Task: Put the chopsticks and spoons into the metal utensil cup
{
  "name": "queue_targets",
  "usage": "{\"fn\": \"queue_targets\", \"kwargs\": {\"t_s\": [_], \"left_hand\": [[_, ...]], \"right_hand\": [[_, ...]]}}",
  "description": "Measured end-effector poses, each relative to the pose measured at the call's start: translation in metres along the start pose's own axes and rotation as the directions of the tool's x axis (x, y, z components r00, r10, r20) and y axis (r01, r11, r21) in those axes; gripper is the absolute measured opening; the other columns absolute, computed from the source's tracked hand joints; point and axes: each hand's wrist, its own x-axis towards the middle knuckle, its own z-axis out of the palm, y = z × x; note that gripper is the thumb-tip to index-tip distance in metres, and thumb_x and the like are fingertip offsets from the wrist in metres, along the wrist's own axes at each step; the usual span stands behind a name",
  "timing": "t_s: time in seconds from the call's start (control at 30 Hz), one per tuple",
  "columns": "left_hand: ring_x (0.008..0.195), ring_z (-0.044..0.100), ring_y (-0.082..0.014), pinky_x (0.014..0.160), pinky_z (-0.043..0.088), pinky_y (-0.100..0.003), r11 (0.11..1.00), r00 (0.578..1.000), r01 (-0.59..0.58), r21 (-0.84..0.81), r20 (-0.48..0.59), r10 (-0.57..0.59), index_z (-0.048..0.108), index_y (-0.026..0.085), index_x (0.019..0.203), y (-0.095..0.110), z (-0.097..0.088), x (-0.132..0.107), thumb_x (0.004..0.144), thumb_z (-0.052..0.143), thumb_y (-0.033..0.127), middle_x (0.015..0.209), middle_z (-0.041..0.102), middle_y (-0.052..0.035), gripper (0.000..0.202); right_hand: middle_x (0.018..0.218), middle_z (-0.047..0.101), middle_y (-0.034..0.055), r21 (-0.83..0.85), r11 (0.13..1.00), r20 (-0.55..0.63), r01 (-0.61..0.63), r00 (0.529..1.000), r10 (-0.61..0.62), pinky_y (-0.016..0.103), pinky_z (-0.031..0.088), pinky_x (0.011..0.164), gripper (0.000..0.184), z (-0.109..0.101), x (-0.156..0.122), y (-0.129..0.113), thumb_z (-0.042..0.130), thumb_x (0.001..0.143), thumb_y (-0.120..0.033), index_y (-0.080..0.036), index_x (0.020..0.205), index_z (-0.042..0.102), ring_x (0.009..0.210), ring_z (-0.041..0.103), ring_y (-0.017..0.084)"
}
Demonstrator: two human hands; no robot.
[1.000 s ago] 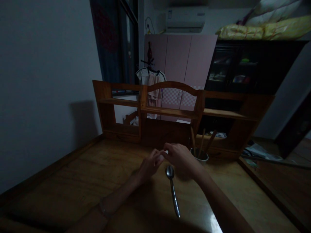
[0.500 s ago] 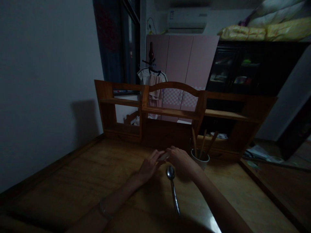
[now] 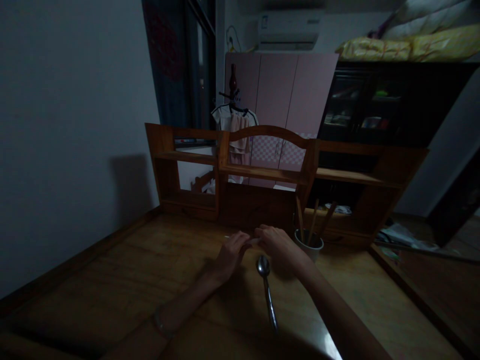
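The room is dim. My left hand [image 3: 230,254] and my right hand [image 3: 279,245] meet fingertip to fingertip above the wooden desk [image 3: 123,285]. Both pinch a small pale thing [image 3: 255,241] between them; it is too small and dark to name. A metal spoon [image 3: 267,292] lies on the desk just below my hands, bowl toward them, handle toward me. A white cup [image 3: 309,244] holding wooden chopsticks stands right beside my right hand.
A wooden shelf unit [image 3: 262,172] stands along the desk's back edge. A grey wall [image 3: 67,125] runs along the left. Behind are a pink wardrobe [image 3: 285,95], hanging clothes [image 3: 234,127], a dark cabinet [image 3: 375,105] and papers [image 3: 401,234] at the right.
My hands have sunk slightly and stayed joined at the fingertips. The view has shifted a little; the spoon and the cup have kept their places.
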Motion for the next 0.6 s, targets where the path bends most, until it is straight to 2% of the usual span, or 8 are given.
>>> {"fn": "queue_targets", "kwargs": {"t_s": [0.37,0.6], "left_hand": [[0.088,0.054,-0.0195,0.078,0.046,-0.032,1.0,0.999,-0.017,-0.013,0.052,0.017,0.063,0.018,0.092,0.0077,-0.007,0.0051,0.095,0.045,0.026,0.09,0.059,-0.0062,0.019],[0.087,0.053,-0.0174,0.076,0.045,-0.029,0.999,1.0,-0.024,-0.038,0.008,0.024,0.062,0.018,0.092,0.0044,-0.0028,0.0035,0.093,0.049,0.021,0.09,0.055,-0.0046,0.013]], "right_hand": [[0.099,0.061,0.0035,0.002,1.0,-0.009,0.0,1.0,0.0,0.024,0.036,0.072,0.009,0.0046,0.0016,0.0036,0.053,0.09,-0.012,-0.019,0.096,0.054,0.085,0.059,0.016],[0.1,0.06,0.0034,0.024,1.0,-0.04,0.005,0.999,-0.004,0.025,0.036,0.074,0.011,0.0067,0.0005,0.0046,0.054,0.089,-0.013,-0.02,0.098,0.052,0.088,0.059,0.016]]}}
